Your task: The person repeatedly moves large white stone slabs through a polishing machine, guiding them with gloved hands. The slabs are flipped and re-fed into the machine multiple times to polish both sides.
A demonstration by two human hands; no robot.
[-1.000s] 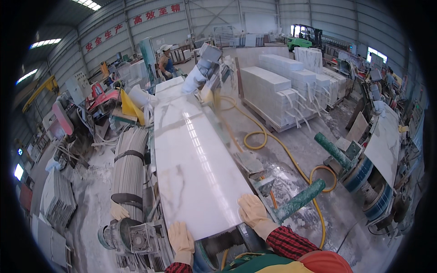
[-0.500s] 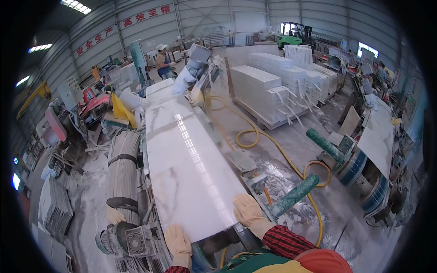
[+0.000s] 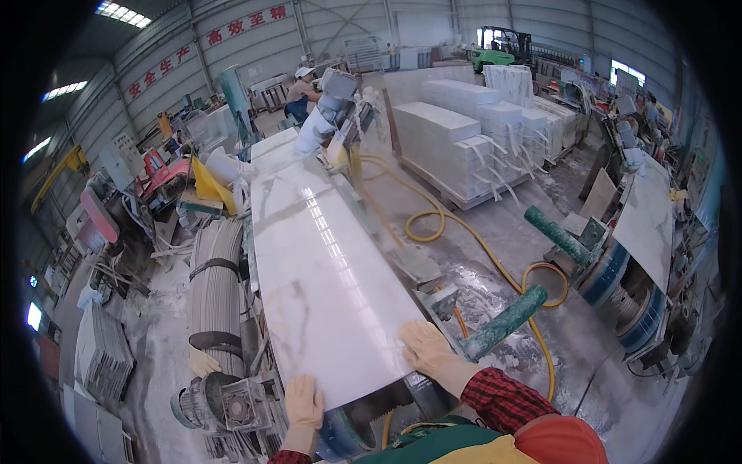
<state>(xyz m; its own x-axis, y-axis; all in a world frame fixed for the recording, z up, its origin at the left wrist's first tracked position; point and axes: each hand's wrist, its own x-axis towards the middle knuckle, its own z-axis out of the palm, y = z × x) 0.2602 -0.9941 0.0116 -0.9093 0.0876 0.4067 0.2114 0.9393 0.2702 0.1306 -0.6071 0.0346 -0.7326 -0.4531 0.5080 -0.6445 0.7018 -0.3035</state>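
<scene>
A long, glossy white stone slab with faint grey-brown veins (image 3: 332, 309) lies on a conveyor in front of me, its near end beside my hands. My left hand (image 3: 304, 402), in a cream work glove, rests at the slab's near left corner with its fingers stretched forward. On the near right edge lies my right hand (image 3: 430, 352), gloved alike, its fingers flat on the polished face. Both palms are turned down, and the undersides of the fingers are hidden. Beneath the slab's near end, a blue conveyor roller (image 3: 344, 437) shows.
A motor (image 3: 236, 404) with a spare glove (image 3: 202, 362) sits left of the conveyor, below strapped stone strips (image 3: 216, 282). To the right are a green roller (image 3: 506, 323) and a yellow hose (image 3: 483, 247). Stone blocks (image 3: 437, 143), a machine head (image 3: 338, 93) and a co-worker (image 3: 300, 97) stand farther off.
The co-worker at the far end has leaned forward and moved right, toward the machine head. My view has shifted slightly; both my hands stay at the slab's near corners.
</scene>
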